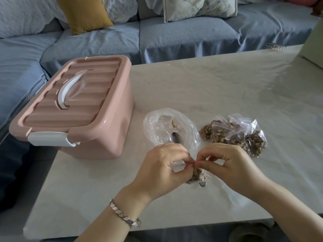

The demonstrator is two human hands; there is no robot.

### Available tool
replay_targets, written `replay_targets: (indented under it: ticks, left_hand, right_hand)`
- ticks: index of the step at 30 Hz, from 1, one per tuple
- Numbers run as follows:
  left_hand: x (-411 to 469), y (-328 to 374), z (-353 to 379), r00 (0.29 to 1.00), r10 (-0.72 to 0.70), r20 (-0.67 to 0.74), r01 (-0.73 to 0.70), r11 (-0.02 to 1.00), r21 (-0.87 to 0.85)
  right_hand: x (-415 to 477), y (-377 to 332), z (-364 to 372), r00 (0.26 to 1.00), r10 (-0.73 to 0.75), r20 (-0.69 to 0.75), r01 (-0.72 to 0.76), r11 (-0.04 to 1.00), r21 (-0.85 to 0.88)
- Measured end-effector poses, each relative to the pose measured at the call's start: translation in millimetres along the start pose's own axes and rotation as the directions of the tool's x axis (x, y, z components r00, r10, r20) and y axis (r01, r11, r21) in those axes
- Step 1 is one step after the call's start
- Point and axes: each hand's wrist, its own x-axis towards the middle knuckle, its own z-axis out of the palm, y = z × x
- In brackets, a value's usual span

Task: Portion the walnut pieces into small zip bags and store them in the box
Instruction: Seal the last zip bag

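A small zip bag of walnut pieces (pixel 197 176) hangs between my two hands near the table's front. My left hand (pixel 162 170) and my right hand (pixel 229 165) both pinch its top edge, fingertips almost meeting. Behind my right hand lies a pile of several filled zip bags (pixel 241 135). A large clear plastic bag (pixel 167 128) sits behind my left hand, nearly empty, with a few walnut crumbs and a metal spoon (pixel 174 137) inside. The pink storage box (pixel 76 109) stands at the left with its lid on and white latch shut.
The pale table (pixel 209 88) stretches far back and right. A blue sofa (pixel 174 35) with a mustard cushion (pixel 83 13) runs behind it. More clear plastic (pixel 232 194) lies under my right wrist. A silver bracelet (pixel 125 215) is on my left wrist.
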Motion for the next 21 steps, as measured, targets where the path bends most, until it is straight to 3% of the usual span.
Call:
replay_targets:
  ticks: [9,15,19,21]
  left_hand:
    - [-1,-9,1,0.994,0.051,-0.093,-0.052,0.999,-0.009]
    - [-9,-19,1,0.998,-0.019,-0.068,0.014,0.997,-0.078]
    - [-16,-32,-12,0.946,-0.252,-0.202,0.234,0.966,-0.11]
    - [-18,-30,-15,0.93,-0.331,-0.159,0.307,0.938,-0.16]
  right_hand:
    - [-7,7,-12,0.995,-0.016,-0.1,0.013,1.0,-0.028]
    - [-14,15,-10,0.994,0.009,-0.108,-0.01,1.0,-0.011]
    - [-17,18,-21,0.971,0.133,-0.197,-0.112,0.987,0.111]
    - [-17,18,-22,0.975,0.151,-0.161,-0.141,0.987,0.072]
